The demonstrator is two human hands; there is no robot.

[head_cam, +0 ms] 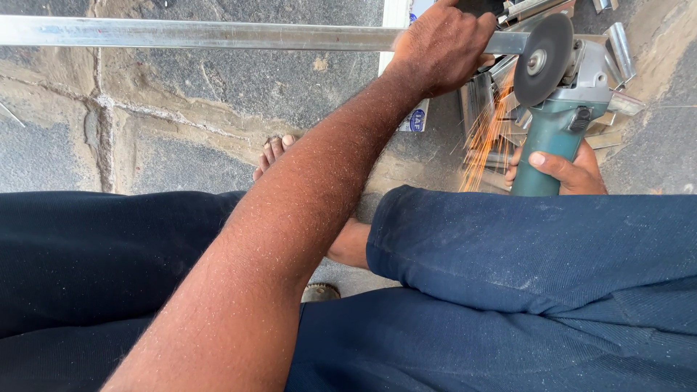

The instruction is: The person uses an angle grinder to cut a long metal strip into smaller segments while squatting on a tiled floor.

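My left hand (443, 47) clamps the bar (196, 33) steady — right hand (559, 170) grips the grinder (559, 94), its disc (543, 51) throwing sparks (483, 141).

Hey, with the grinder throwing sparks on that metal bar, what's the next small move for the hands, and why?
Probably keep the left hand pressing the metal bar down and let the right hand ease the green angle grinder further through. Its disc sits on the bar just beyond the left hand, orange sparks spray downward, and the bar does not look severed yet.
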